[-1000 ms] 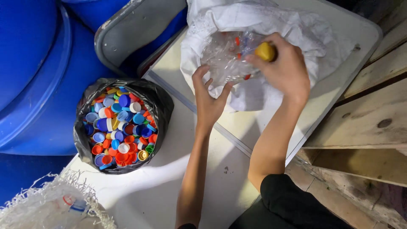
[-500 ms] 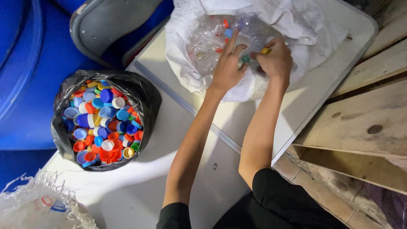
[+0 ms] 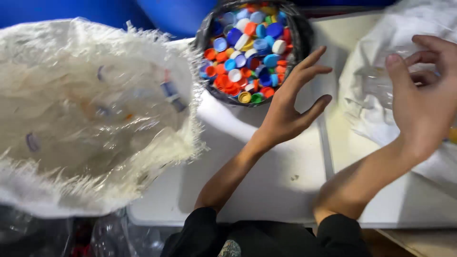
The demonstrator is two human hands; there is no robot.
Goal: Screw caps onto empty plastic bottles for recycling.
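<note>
My left hand [image 3: 291, 103] hovers over the white table [image 3: 266, 176] with its fingers spread and nothing in it, just right of a black bag [image 3: 301, 33] full of coloured bottle caps [image 3: 247, 52]. My right hand [image 3: 423, 95] is open too, fingers slightly curled, at the edge of a white sack of clear plastic bottles [image 3: 376, 81] on the right. A large white woven sack with crushed clear bottles [image 3: 90, 114] fills the left of the view.
Blue barrels [image 3: 157, 12] stand behind the table at the top. Clear plastic bags [image 3: 109, 235] lie below the table's front edge at the lower left. My black sleeves [image 3: 266, 238] are at the bottom.
Both hands have left the bottle sack on the right and hold nothing now. My view has swung left and down, bringing the big woven sack into sight.
</note>
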